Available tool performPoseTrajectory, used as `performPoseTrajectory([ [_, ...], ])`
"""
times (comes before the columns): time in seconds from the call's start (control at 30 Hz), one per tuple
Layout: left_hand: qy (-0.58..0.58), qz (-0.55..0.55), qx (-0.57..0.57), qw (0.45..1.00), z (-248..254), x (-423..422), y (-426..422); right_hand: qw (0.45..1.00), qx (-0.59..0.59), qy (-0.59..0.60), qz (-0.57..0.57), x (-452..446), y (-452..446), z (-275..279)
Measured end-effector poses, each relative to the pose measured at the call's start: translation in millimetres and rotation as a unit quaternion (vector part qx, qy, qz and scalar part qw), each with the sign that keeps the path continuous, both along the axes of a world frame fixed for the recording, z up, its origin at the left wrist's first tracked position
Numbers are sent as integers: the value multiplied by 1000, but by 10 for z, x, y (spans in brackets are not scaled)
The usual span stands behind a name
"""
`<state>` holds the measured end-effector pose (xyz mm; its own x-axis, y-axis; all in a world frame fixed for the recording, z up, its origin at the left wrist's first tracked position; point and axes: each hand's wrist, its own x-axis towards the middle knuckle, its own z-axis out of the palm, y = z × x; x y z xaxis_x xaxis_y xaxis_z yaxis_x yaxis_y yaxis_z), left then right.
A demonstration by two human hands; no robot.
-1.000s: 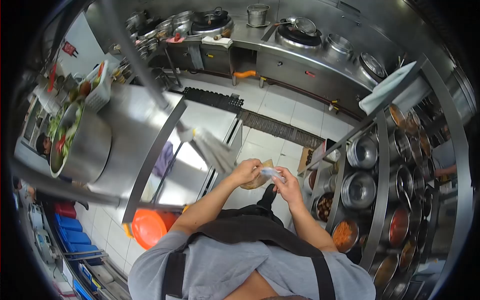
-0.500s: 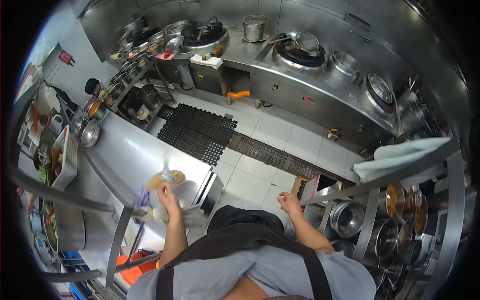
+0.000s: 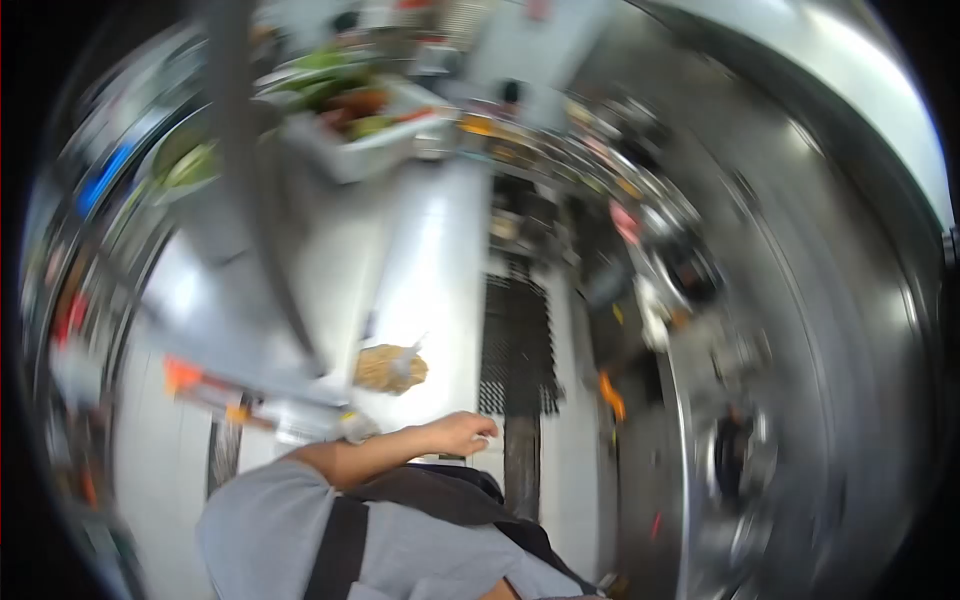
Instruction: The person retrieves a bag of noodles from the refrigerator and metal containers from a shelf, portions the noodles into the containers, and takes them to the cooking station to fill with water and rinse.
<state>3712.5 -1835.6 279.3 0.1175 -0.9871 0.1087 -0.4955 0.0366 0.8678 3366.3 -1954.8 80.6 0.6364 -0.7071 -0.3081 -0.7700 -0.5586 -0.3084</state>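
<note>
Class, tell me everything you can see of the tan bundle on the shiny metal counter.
The tan bundle is a lumpy, roughly oval mass, mottled light brown, apparently in thin plastic. A pale, translucent piece, perhaps the bag's end, shows at its right side and juts toward the upper right. It rests on the shiny metal counter, apart from the left hand. Blur hides whether it is sealed and what it contains.

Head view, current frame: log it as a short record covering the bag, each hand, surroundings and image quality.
Tan bag: lying on the shiny counter
Left hand: apart from the bag, fingers loosely bent, nothing visible in it
Right hand: not in view
Surroundings: white basket with vegetables beyond the bag; black perforated mat on the floor
Image quality: blurred, fine detail unreadable
</note>
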Motion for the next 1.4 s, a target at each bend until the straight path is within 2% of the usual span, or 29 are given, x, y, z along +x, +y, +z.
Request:
performPoseTrajectory([
  [0.07, 49, 43, 31, 997, 60, 71, 183, 997, 66, -8, 48, 492, -302, 250],
  [0.17, 118, 149, 32, 981, -37, 90, 558, 971, 111, 15, 211, 1310, -629, 500],
  [0.23, 147, 242, 36, 958, -33, 2, 910, 933, 130, 42, 333, 1862, -751, 570],
  [0.3, 213, 344, 29, 914, -91, -227, 1242, 879, 142, 71, 451, 2363, -755, 587],
  [0.33, 199, 415, 38, 887, -108, -374, 1454, 848, 146, 84, 503, 2585, -721, 589],
  [0.37, 185, 478, 49, 857, -99, -540, 1612, 814, 147, 99, 553, 2756, -677, 605],
  [0.4, 218, 542, 21, 812, -399, -680, 1716, 782, 157, 108, 593, 2924, -598, 584],
  [0.43, 221, 575, 21, 788, -452, -896, 1813, 751, 162, 118, 629, 3041, -525, 569],
  [0.5, 194, 763, -12, 616, -456, -1355, 1972, 692, 180, 130, 686, 3186, -301, 548],
  [0.53, 179, 817, -3, 549, -466, -1557, 2020, 664, 192, 132, 710, 3216, -163, 536],
  [0.57, 171, 830, 13, 531, -358, -1753, 2097, 636, 205, 134, 732, 3198, -1, 541],
  [0.63, 202, 862, 101, 454, -142, -2089, 2168, 592, 208, 127, 768, 3122, 397, 609],
  [0.67, 168, 869, 108, 453, -170, -2230, 2230, 572, 208, 125, 784, 3051, 558, 664],
  [0.7, 163, 877, 112, 438, -91, -2362, 2304, 581, 163, 117, 789, 2894, 935, 1129],
  [0.8, 104, 904, 99, 403, 158, -2675, 2524, 534, 315, 20, 784, 2723, 1564, 1481],
  [0.9, 52, 932, 54, 353, 195, -2995, 2776, 494, 313, 26, 811, 2731, 2093, 1544],
  [0.93, 43, 936, 52, 345, 225, -3096, 2899, 469, 295, 4, 832, 2762, 2251, 1525],
  [1.0, 77, 934, -20, 348, 251, -3262, 3096, 462, 284, -12, 840, 2812, 2551, 1553],
  [1.03, 74, 936, -21, 343, 375, -3306, 3211, 463, 275, -22, 842, 2827, 2675, 1572],
  [1.13, -59, 934, -1, 352, 985, -3324, 3729, 480, 262, -29, 837, 2845, 3018, 1573],
  [1.17, -100, 932, 9, 349, 1301, -3313, 3924, 488, 259, -33, 833, 2820, 3159, 1548],
  [1.2, -169, 927, 43, 333, 1857, -3307, 3989, 506, 271, 6, 819, 2807, 3276, 1440],
  [1.23, -220, 921, 27, 320, 2242, -3276, 4128, 502, 281, 10, 818, 2694, 3345, 1466],
  [1.3, -364, 887, 36, 283, 3132, -3222, 4262, 512, 290, 48, 807, 2487, 3492, 1594],
  [1.37, -495, 846, 44, 193, 3821, -3135, 4473, 497, 311, 70, 807, 2352, 3605, 1484],
  [1.4, -515, 841, 59, 153, 4141, -3079, 4544, 458, 322, 82, 825, 2310, 3653, 1410],
])
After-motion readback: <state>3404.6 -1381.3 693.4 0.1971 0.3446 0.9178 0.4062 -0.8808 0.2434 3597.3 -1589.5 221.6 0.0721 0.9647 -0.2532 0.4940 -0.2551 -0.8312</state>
